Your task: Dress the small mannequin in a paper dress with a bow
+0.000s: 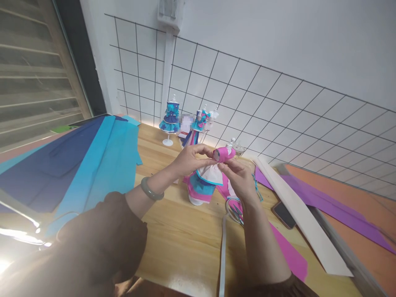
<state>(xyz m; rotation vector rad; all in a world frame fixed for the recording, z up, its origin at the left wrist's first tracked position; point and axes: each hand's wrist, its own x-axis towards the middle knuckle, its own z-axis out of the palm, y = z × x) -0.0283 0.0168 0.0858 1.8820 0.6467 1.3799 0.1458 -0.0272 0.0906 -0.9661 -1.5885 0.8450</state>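
A small dress form [230, 144] stands tilted on the table in front of me. It wears a miniature dress [201, 185] with a pink bodice, a white overskirt edged in blue, and blue and pink tiers below. My left hand [190, 160] pinches the dress at the left of the waist, its wrist bearing a green bangle [151, 190]. From the other side my right hand [239, 175] grips the waist, thumb in front and fingers partly hidden behind. Scissors [236, 212] lie near my right forearm beside a coil of pale ribbon [223, 251] that trails toward me.
Behind, another dress form [169, 117] in blue ruffles and several dressed forms [202, 119] stand before a wire grid [216, 78]. Blue paper-like sheets [105, 161] cover the left. On the right lie a phone [284, 214], a white strip [305, 222], purple strips [334, 206] and pink material [289, 251].
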